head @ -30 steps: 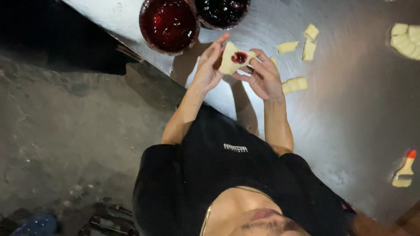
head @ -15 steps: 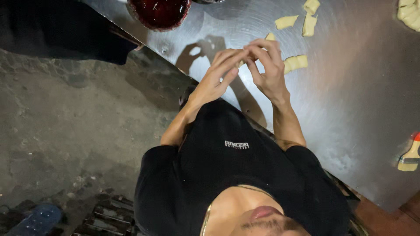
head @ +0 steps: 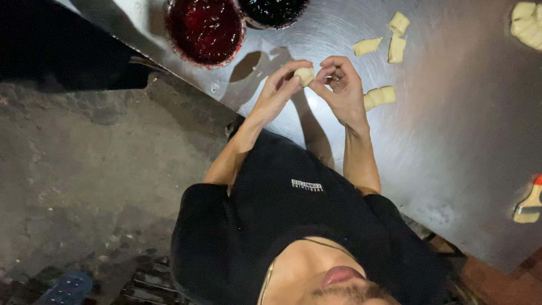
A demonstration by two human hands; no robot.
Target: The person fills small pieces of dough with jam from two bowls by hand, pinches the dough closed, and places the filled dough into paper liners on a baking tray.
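Note:
My left hand (head: 275, 93) and my right hand (head: 342, 90) meet over the steel table (head: 451, 124). Together they pinch a small pale dough piece (head: 305, 74) between the fingertips. The dough looks folded shut, with no filling showing. A bowl of red jam (head: 204, 28) stands just beyond my left hand. A bowl of dark jam (head: 272, 10) sits beside it at the top edge. A rolled dough piece (head: 379, 97) lies on the table right next to my right hand.
Three more shaped dough pieces (head: 397, 49) lie beyond my right hand, and a heap of dough (head: 528, 25) sits at the top right corner. A pastry brush (head: 529, 204) rests near the table's right edge. The concrete floor (head: 84, 169) is to the left.
A second ago the dough lay open in my hands with red jam in its middle. Now it is closed up between my fingertips.

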